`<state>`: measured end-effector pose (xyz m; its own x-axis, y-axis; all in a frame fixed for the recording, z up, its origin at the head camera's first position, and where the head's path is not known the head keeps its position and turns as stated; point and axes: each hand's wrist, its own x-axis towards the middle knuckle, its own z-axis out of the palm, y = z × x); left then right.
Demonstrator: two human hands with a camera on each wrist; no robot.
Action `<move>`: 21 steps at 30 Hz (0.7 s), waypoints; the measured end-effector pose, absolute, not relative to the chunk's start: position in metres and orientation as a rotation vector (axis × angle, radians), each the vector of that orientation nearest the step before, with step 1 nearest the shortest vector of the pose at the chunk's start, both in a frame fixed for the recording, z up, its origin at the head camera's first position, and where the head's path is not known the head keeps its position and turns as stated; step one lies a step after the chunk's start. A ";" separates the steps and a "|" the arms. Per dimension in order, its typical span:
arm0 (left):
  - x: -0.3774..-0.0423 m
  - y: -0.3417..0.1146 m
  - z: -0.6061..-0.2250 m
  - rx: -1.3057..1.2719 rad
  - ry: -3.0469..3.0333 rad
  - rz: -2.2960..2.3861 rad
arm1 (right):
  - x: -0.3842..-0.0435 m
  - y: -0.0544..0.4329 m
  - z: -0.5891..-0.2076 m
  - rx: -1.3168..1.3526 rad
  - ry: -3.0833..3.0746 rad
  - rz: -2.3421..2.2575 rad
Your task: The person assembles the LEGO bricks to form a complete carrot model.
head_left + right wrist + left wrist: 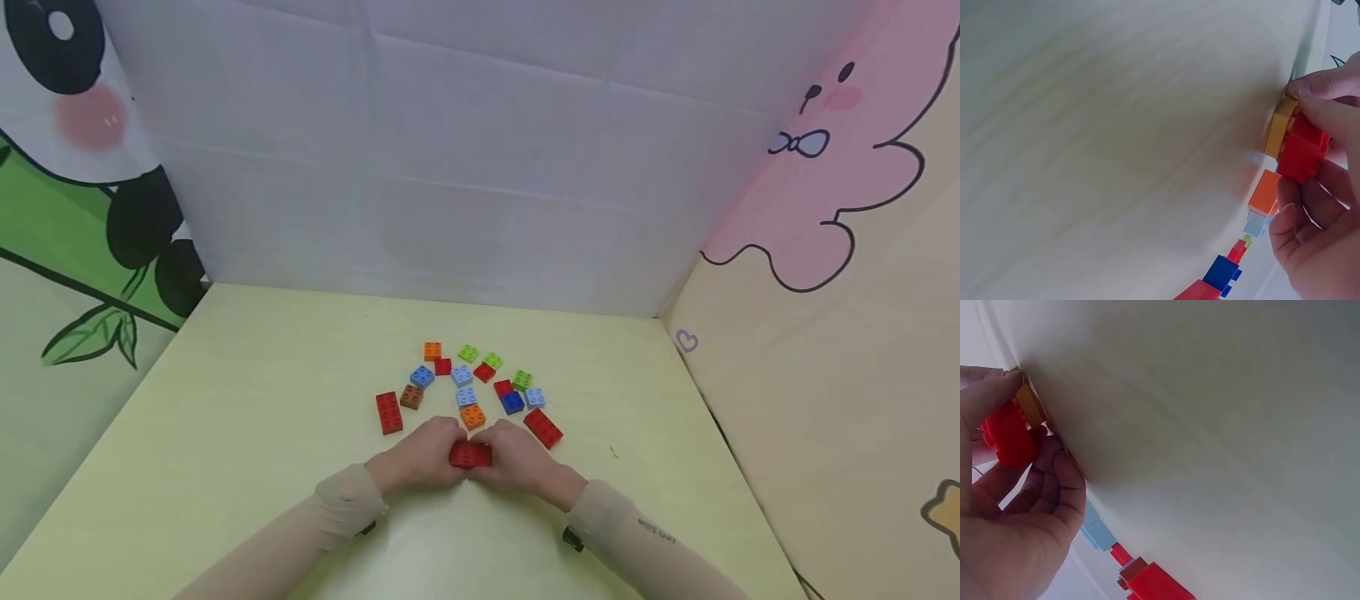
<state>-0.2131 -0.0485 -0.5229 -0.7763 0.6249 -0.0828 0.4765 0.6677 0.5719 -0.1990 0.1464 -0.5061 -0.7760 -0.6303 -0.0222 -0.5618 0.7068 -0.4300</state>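
Observation:
Both hands meet near the front middle of the table. My left hand (pixel 429 454) grips one end of a red toy building brick (pixel 471 456), and my right hand (pixel 519 460) holds its other end. Under the red brick, the right wrist view shows a yellow-orange brick (pixel 1279 128), apparently on the table; studs show between the two, so they do not look fully pressed together. In the left wrist view the same yellow-orange brick (pixel 1030 405) is partly covered by fingers. Just beyond the hands lies an orange brick (pixel 472 417).
Loose bricks are spread in an arc beyond the hands: a long red one (pixel 389 413) and a brown one (pixel 412 396) at left, a dark blue one (pixel 512 403) and another long red one (pixel 543 427) at right. Light blue and green bricks lie farther back. Fabric walls surround the table (pixel 300 350).

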 end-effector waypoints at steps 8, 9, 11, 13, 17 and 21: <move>-0.215 -0.048 -0.521 0.860 2.583 0.791 | -0.199 0.146 -0.506 -0.928 2.707 -0.634; -0.215 -0.048 -0.520 0.857 2.581 0.796 | -0.200 0.146 -0.506 -0.926 2.703 -0.644; -0.215 -0.048 -0.520 0.858 2.584 0.798 | -0.200 0.146 -0.506 -0.925 2.703 -0.654; -0.214 -0.048 -0.520 0.872 2.585 0.801 | -0.199 0.146 -0.506 -0.915 2.698 -0.666; -0.212 -0.048 -0.522 0.907 2.590 0.810 | -0.195 0.147 -0.506 -0.878 2.688 -0.691; -0.213 -0.049 -0.521 0.915 2.589 0.827 | -0.196 0.147 -0.505 -0.868 2.704 -0.678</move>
<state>-0.2130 -0.0487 -0.5213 -0.7629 0.6434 -0.0632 0.4876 0.6368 0.5973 -0.1956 0.1473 -0.5047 -0.8008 -0.5951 -0.0677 -0.4927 0.7188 -0.4904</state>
